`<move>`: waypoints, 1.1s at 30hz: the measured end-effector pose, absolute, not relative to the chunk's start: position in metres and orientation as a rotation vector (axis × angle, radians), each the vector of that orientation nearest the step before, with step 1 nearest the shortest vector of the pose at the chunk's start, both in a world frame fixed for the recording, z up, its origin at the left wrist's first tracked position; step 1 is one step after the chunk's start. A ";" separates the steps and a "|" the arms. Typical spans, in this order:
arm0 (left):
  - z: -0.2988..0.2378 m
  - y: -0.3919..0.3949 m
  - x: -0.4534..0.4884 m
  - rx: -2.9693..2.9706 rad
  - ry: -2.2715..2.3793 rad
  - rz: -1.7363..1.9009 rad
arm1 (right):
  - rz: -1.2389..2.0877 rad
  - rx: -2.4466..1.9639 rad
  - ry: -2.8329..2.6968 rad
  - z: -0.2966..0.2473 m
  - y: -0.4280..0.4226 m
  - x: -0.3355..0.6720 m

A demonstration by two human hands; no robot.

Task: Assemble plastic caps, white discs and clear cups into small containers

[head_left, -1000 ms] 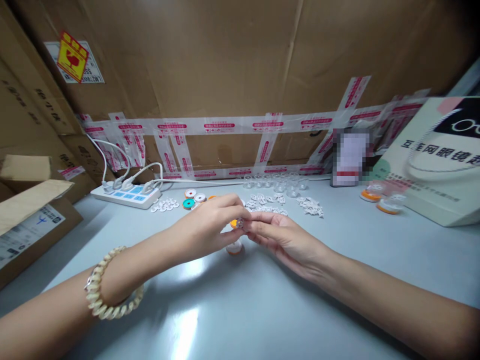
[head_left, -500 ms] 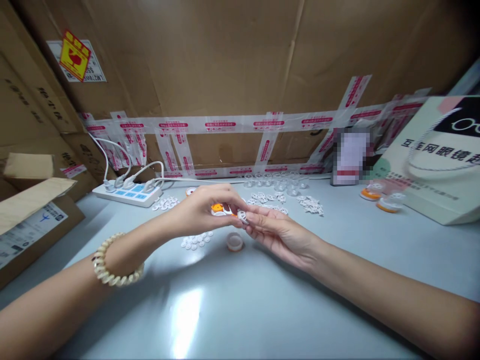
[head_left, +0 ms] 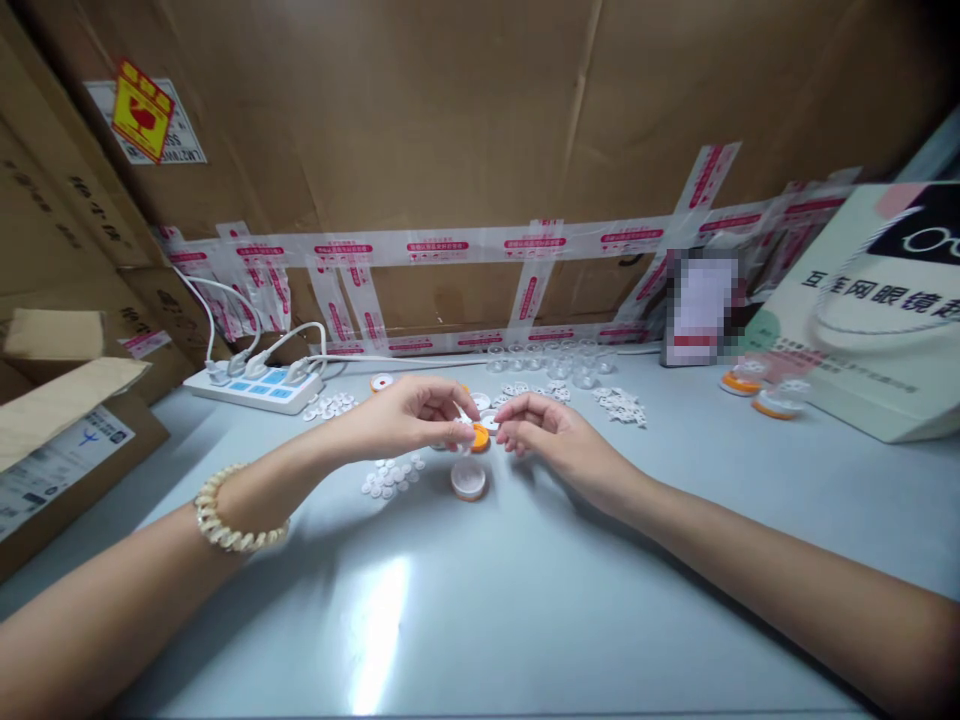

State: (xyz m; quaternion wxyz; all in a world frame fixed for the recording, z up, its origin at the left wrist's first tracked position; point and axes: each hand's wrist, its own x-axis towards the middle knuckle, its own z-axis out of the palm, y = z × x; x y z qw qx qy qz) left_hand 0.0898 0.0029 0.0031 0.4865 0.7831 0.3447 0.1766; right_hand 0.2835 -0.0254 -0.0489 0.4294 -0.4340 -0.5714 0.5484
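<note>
My left hand (head_left: pixel 429 412) hovers over the middle of the table, thumb and fingers bent around a small whitish part (head_left: pixel 464 443) that is blurred at the fingertips. Across a short gap, my right hand (head_left: pixel 544 430) has loosely curled fingers, with thumb and index apart and nothing visible between them. Between and behind the hands lie an orange ring-shaped piece (head_left: pixel 480 437) and a white disc (head_left: pixel 490 421), partly covered by fingers. Just below stands a round white cup with an orange base (head_left: pixel 469 481). Small white discs (head_left: pixel 393 476) lie in a cluster to its left.
Clear round cups (head_left: pixel 585 375) and white openwork parts (head_left: pixel 619 407) lie towards the back. A power strip (head_left: pixel 255 385) and more white discs (head_left: pixel 330 406) are at left. Two orange-based assemblies (head_left: pixel 780 398), a phone (head_left: pixel 701 310) and a paper bag (head_left: pixel 870 330) stand at right.
My hands have parted; before, they met at a small pale openwork part. The right hand has drawn away slightly, and the white interior of the cup below now looks fuller.
</note>
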 end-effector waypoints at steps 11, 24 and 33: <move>-0.008 0.009 0.090 2.028 1.030 0.224 | 0.732 -1.128 -2.144 -0.069 -0.042 0.275; -0.009 0.005 0.090 2.111 0.959 0.174 | 0.747 -1.118 -2.150 -0.069 -0.041 0.273; -0.009 0.002 0.094 2.219 0.982 0.211 | 0.724 -1.130 -2.126 -0.070 -0.038 0.272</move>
